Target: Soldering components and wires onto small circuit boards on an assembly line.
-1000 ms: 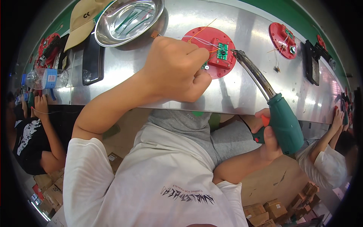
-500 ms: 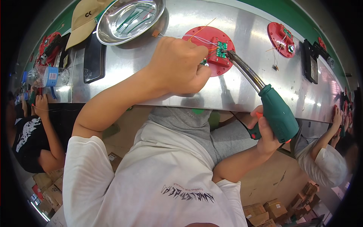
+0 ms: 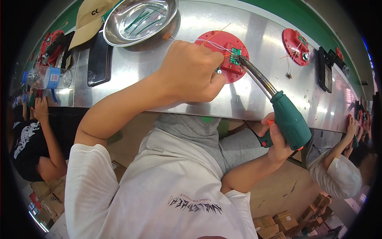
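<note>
A red round base (image 3: 238, 76) lies on the metal table with a small green circuit board (image 3: 235, 54) mounted on its raised block. My left hand (image 3: 197, 71) is closed in a pinch at the base's left side; a short orange wire (image 3: 228, 55) runs from its fingers to the board. The fingertips are partly hidden behind the knuckles. In my right hand (image 3: 277, 139) is a green soldering gun (image 3: 291, 121), gripped by its handle below the table edge. Its long metal tip points up and left and meets the right edge of the board. Thin white wires (image 3: 209, 41) cross the base.
A steel bowl (image 3: 174, 14) with green and red strips stands back left, near a tan cap (image 3: 85, 26) and a black tray (image 3: 99, 59). Far left lies a plastic bottle (image 3: 53, 78). Another red base (image 3: 295, 47) sits right, beside a black device (image 3: 325, 69). Co-workers sit at both sides.
The view has shifted slightly. Both hands keep their holds, and the soldering gun's tip remains at the board's right edge.
</note>
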Tool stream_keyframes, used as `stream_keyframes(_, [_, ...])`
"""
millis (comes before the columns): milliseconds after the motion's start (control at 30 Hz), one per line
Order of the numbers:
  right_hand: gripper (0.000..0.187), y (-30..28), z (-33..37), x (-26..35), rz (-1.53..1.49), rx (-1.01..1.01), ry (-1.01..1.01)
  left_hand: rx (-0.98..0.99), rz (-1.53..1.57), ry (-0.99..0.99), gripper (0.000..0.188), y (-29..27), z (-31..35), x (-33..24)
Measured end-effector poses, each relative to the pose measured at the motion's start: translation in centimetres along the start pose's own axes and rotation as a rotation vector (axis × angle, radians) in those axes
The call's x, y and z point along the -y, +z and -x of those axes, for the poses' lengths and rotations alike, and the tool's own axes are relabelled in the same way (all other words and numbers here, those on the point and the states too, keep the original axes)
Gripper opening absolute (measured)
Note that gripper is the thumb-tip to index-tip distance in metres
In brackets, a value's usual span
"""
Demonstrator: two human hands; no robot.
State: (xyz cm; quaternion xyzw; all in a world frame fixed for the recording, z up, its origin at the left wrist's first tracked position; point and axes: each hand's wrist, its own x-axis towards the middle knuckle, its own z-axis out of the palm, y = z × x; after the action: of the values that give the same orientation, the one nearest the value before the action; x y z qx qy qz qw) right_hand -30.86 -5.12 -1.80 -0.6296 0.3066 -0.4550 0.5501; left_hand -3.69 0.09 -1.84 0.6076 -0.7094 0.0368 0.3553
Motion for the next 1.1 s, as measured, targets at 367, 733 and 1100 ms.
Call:
stream_keyframes(367, [0.030, 0.1, 0.1, 0.0, -0.004, 0.008, 0.054, 0.008, -0.025, 0.003, 0.017, -0.2, 0.1, 0.0])
stream_keyframes(733, [0.036, -0.4, -0.3, -0.6, 0.082, 0.066, 0.054, 0.026, -0.051, -0.021, 0.018, 0.1, 0.1, 0.1])
stream_keyframes(1100, [0.042, -1.7, -0.6, -0.7, 0.046, 0.036, -0.187, 0.040, -0.056, -0.019, 0.020, 0.0, 0.3, 0.2])
